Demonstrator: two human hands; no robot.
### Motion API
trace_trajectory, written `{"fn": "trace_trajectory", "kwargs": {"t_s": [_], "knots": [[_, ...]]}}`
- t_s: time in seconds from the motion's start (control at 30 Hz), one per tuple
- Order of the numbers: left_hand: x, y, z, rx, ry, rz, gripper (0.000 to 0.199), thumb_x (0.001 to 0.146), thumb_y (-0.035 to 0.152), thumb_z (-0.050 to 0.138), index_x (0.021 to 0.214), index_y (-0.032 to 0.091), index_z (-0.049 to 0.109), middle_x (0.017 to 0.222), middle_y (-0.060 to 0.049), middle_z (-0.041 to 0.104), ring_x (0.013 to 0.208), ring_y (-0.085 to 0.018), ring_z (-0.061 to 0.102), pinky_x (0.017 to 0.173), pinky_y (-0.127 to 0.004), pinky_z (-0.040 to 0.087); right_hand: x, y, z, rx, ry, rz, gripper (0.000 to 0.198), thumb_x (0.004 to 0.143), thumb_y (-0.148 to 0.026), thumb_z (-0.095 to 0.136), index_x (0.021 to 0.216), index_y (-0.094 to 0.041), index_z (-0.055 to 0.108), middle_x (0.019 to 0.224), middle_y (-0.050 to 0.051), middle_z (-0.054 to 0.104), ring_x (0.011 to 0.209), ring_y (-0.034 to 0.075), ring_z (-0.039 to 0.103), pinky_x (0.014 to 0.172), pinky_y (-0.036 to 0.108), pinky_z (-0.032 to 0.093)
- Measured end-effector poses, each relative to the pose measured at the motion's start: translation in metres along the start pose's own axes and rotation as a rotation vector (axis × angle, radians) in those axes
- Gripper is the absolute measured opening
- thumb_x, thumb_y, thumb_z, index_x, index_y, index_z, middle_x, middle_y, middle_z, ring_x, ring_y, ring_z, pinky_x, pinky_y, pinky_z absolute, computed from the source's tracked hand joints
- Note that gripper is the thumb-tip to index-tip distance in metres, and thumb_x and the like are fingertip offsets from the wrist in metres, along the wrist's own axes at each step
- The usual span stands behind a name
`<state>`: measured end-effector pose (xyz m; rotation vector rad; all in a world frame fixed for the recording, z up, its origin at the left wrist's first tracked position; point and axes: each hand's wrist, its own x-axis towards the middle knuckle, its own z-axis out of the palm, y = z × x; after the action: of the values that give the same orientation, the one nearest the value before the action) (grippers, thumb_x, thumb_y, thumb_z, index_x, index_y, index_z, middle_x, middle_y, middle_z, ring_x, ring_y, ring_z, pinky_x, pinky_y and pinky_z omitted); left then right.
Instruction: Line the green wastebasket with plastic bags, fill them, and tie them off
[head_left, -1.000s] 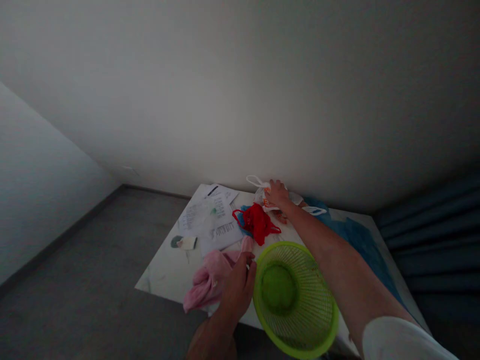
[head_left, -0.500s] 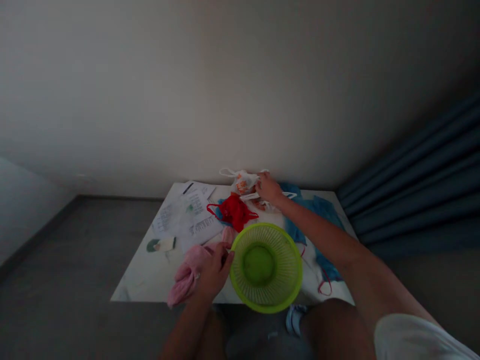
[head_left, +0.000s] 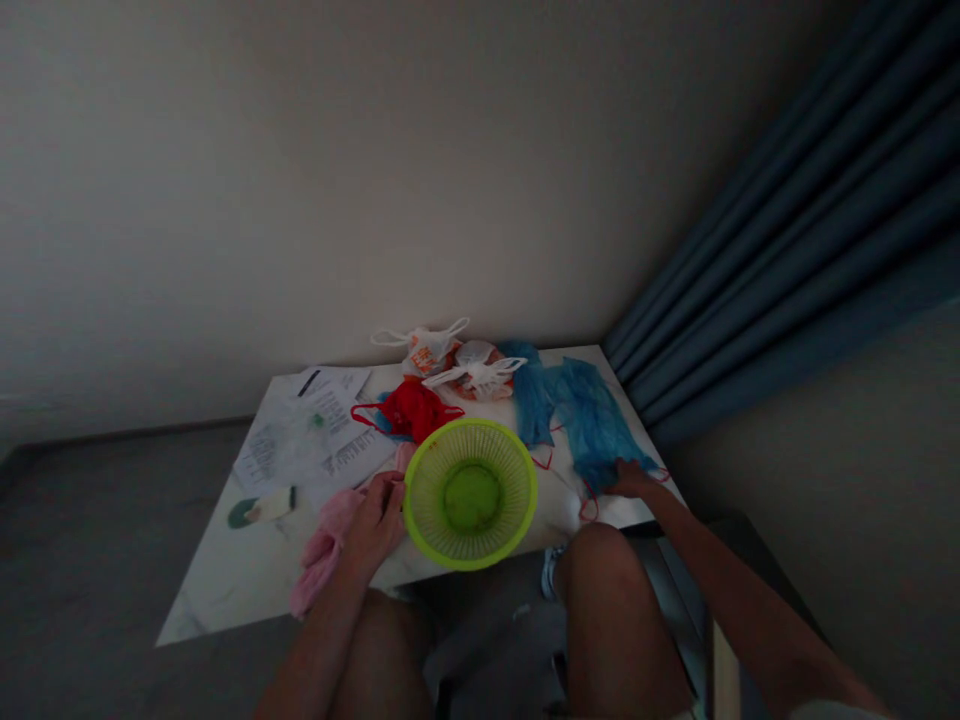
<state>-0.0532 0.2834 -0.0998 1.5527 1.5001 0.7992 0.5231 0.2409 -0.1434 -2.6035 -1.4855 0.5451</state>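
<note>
My left hand (head_left: 376,522) grips the left rim of a round yellow-green plastic basket (head_left: 471,500), which holds nothing but has small specks on its bottom. It is tilted toward me at the table's near edge. My right hand (head_left: 631,480) is at the near end of a crumpled blue plastic bag (head_left: 600,415) with red drawstrings, its fingers closed on the edge. Under my left wrist lies a pink cloth (head_left: 326,548). Behind the basket is a red bag with straps (head_left: 416,408), and beyond it a knotted white bag (head_left: 427,352) and another knotted white bag (head_left: 480,372).
Printed papers (head_left: 322,420) with clear plastic over them lie on the left of the white table (head_left: 202,590). A small green and white item (head_left: 261,508) lies before them. The wall stands behind, and a blue curtain (head_left: 750,250) hangs at the right. My knees are below the near edge.
My right hand has left the white bags and come right and nearer, to the blue plastic bag. My left hand still holds the basket. The view has turned right.
</note>
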Motion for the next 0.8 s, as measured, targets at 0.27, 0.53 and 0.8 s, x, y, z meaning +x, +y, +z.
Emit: {"fn": "trace_trajectory", "kwargs": {"t_s": [0.27, 0.53, 0.8], "knots": [[-0.019, 0.029, -0.003, 0.041, 0.353, 0.004, 0.045, 0.114, 0.06, 0.04, 0.13, 0.024, 0.062, 0.095, -0.003, 0.074, 0.091, -0.027, 0.073, 0.085, -0.04, 0.057, -0.024, -0.009, -0.036, -0.105, -0.014, -0.047, 0.009, 0.086, -0.034, 0.075, 0.083, -0.025, 0.075, 0.109, 0.018, 0.081, 0.116, 0.038, 0.078, 0.1, 0.049, 0.059], [-0.065, 0.134, -0.001, -0.02, 0.04, 0.294, 0.049, 0.113, 0.062, 0.046, 0.093, 0.024, 0.07, 0.082, -0.005, 0.072, 0.079, -0.025, 0.069, 0.077, -0.036, 0.054, -0.054, -0.11, -0.187, 0.557, 0.075, -0.518, 0.046, 0.09, -0.069, 0.068, 0.074, -0.026, 0.063, 0.064, -0.004, 0.054, 0.062, 0.018, 0.052, 0.057, 0.028, 0.042], [-0.089, 0.275, 0.044, -0.342, -0.185, 0.418, 0.064, 0.104, 0.079, 0.06, 0.132, 0.024, 0.075, 0.129, -0.014, 0.081, 0.116, -0.035, 0.077, 0.093, -0.043, 0.063, -0.224, -0.243, -0.209, 0.984, -0.232, -0.737, 0.07, 0.088, -0.09, 0.071, 0.068, -0.024, 0.055, 0.061, -0.005, 0.041, 0.057, 0.012, 0.032, 0.051, 0.025, 0.026]]}}
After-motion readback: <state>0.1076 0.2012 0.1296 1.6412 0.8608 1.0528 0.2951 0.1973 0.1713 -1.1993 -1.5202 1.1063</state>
